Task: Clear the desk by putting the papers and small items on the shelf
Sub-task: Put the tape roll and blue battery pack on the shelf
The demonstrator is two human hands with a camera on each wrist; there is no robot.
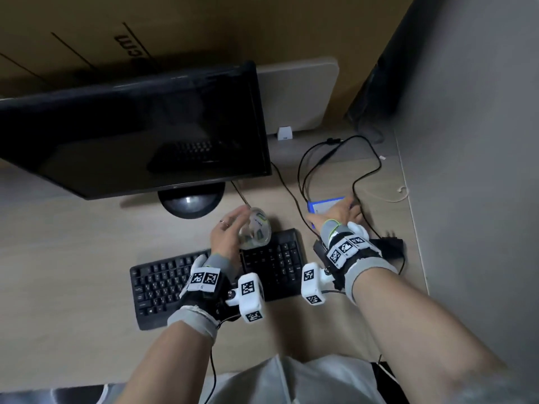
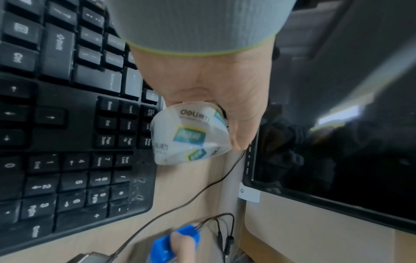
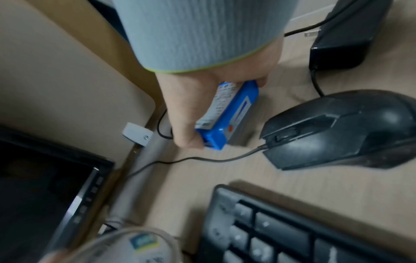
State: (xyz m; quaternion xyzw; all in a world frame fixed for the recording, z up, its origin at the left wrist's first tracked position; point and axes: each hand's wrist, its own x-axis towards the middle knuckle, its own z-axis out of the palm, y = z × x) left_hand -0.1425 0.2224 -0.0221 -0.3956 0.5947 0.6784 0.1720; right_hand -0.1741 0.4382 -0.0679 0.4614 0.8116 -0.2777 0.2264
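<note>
My left hand (image 1: 230,231) grips a clear round plastic tub (image 1: 258,228) with small labelled packets inside, held just above the keyboard's far edge. The left wrist view shows the tub (image 2: 191,135) held between the thumb and the fingers of my left hand (image 2: 216,110). My right hand (image 1: 341,214) reaches to the desk's right side and curls round a blue box (image 1: 323,207) with a white label. In the right wrist view the thumb and fingers of my right hand (image 3: 198,106) clamp the blue box (image 3: 227,117) low over the desk; whether it is lifted I cannot tell.
A black keyboard (image 1: 215,275) lies in front of me. A dark monitor (image 1: 140,135) stands behind it. Next to the box are a black mouse (image 3: 337,129), a black power adapter (image 3: 342,39) and looping cables (image 1: 361,170). A grey wall (image 1: 466,141) bounds the desk on the right.
</note>
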